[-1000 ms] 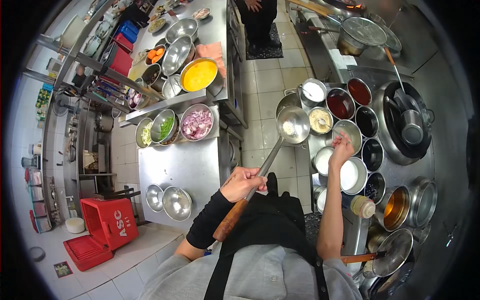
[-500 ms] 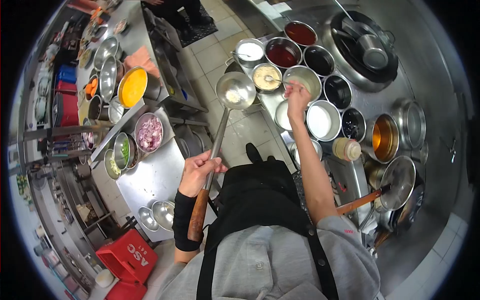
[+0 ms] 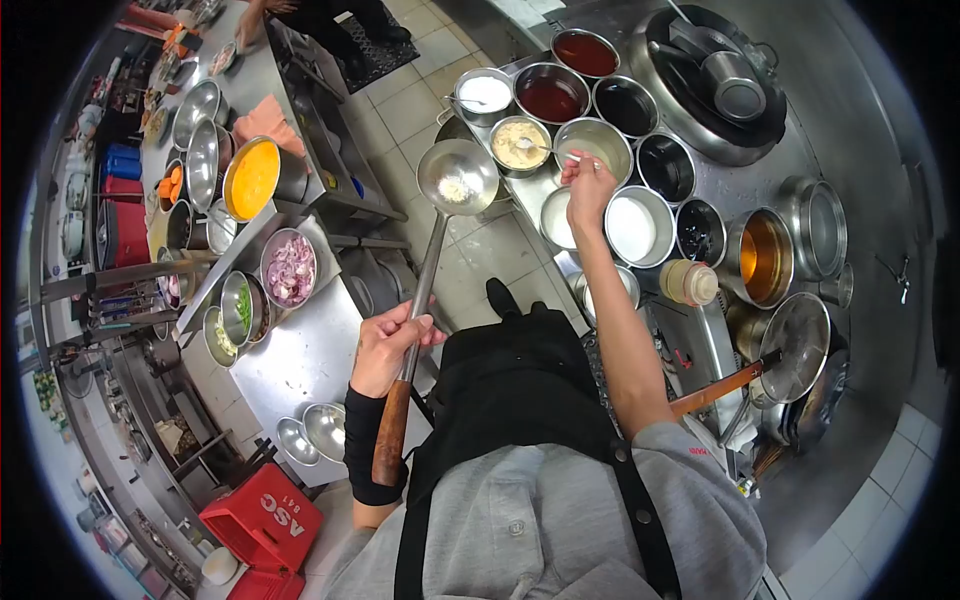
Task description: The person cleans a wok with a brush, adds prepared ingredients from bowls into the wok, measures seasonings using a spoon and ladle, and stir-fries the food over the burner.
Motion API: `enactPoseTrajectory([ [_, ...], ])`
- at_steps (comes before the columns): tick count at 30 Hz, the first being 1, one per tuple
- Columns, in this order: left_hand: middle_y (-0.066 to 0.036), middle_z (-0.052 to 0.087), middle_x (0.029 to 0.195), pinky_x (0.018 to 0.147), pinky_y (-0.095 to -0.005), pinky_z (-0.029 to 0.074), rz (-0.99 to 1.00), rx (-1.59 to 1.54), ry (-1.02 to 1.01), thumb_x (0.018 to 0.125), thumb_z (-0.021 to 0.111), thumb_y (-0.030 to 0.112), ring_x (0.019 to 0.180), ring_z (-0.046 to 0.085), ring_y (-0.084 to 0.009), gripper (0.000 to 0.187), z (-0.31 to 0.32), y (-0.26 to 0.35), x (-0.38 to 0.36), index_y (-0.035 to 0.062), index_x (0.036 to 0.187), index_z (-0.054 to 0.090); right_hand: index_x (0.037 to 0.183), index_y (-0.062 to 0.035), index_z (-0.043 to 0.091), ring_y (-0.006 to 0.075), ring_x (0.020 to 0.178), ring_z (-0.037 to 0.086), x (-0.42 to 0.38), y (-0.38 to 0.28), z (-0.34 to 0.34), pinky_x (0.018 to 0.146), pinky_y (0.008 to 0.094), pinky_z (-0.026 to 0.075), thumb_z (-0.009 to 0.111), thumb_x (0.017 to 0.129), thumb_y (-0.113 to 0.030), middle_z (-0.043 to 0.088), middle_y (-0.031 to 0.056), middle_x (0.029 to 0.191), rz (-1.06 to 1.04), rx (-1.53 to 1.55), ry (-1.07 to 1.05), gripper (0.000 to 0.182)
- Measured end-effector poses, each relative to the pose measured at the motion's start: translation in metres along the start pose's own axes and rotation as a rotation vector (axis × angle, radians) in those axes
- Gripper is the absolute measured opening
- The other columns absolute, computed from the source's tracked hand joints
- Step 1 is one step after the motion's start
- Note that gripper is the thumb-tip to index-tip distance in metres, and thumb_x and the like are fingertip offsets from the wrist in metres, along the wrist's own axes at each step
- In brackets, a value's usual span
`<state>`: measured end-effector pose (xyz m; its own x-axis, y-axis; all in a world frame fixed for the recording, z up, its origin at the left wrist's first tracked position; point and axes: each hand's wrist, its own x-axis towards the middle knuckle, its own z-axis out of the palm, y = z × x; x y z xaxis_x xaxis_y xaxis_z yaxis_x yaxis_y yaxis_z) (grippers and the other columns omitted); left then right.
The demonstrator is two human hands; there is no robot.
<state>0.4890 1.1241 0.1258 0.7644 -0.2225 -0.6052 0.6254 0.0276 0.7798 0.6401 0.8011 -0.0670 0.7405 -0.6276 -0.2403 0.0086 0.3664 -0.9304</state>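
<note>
My left hand (image 3: 392,345) is wrapped round the metal shaft of a long ladle (image 3: 430,262), just above its wooden handle. Some pale powder (image 3: 456,190) lies in the ladle's round bowl. My right hand (image 3: 588,190) pinches a small spoon (image 3: 543,149), whose tip rests in a pot of pale yellowish powder (image 3: 518,143). Beside that pot stand a pot of white powder (image 3: 484,92), one of dark red liquid (image 3: 551,93) and one of cloudy liquid (image 3: 596,146). A pot of white contents (image 3: 638,228) is below my right hand.
On the left counter are a pot of orange liquid (image 3: 252,180), a bowl of chopped onion (image 3: 290,268) and steel bowls. A wok (image 3: 795,350) sits at the right, near a squat bottle (image 3: 689,283). A red box (image 3: 265,515) stands lower left; another person's legs (image 3: 340,35) show at the top.
The view has shifted slightly, moving the pots a little up and left. Both hands keep their holds, and the spoon remains in the powder pot. Another person's arm now shows at the top.
</note>
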Motion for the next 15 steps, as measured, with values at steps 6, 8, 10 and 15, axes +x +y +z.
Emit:
enactPoseTrajectory([
  [6, -0.006, 0.061, 0.077, 0.080, -0.0296, 0.053, 0.017, -0.013, -0.030, 0.098, 0.058, 0.007, 0.079, 0.068, -0.0188, 0.041, 0.006, 0.000, 0.006, -0.0160, 0.132, 0.056, 0.104, 0.0060, 0.068, 0.0122, 0.058, 0.058, -0.035, -0.034, 0.009, 0.053, 0.0277, 0.047, 0.053, 0.104, -0.013, 0.067, 0.0093, 0.076, -0.004, 0.195, -0.157, 0.024],
  [8, -0.006, 0.061, 0.077, 0.081, -0.0301, 0.053, 0.026, -0.038, -0.057, 0.098, 0.058, 0.007, 0.079, 0.067, -0.0189, 0.040, 0.006, -0.003, 0.013, -0.0161, 0.131, 0.056, 0.103, 0.0048, 0.069, 0.0119, 0.059, 0.060, -0.057, -0.049, 0.017, 0.054, 0.0280, 0.048, 0.055, 0.104, -0.013, 0.068, 0.0090, 0.076, -0.165, -0.200, -0.283, 0.023],
  [10, -0.006, 0.061, 0.077, 0.082, -0.0308, 0.053, 0.027, -0.026, -0.061, 0.098, 0.058, 0.007, 0.079, 0.067, -0.0186, 0.040, 0.008, -0.002, 0.019, -0.0159, 0.131, 0.056, 0.102, 0.0024, 0.071, 0.0111, 0.060, 0.062, -0.069, -0.056, 0.019, 0.056, 0.0278, 0.049, 0.056, 0.103, -0.014, 0.070, 0.0084, 0.077, -0.368, -0.435, -0.341, 0.022],
  [15, -0.006, 0.061, 0.078, 0.084, -0.0320, 0.054, 0.022, -0.029, -0.059, 0.097, 0.058, 0.007, 0.078, 0.066, -0.0170, 0.040, 0.012, 0.001, 0.018, -0.0157, 0.131, 0.056, 0.103, 0.0019, 0.072, 0.0121, 0.060, 0.062, -0.056, -0.065, 0.004, 0.056, 0.0284, 0.049, 0.055, 0.103, -0.015, 0.069, 0.0082, 0.074, -0.319, -0.435, -0.174, 0.024],
])
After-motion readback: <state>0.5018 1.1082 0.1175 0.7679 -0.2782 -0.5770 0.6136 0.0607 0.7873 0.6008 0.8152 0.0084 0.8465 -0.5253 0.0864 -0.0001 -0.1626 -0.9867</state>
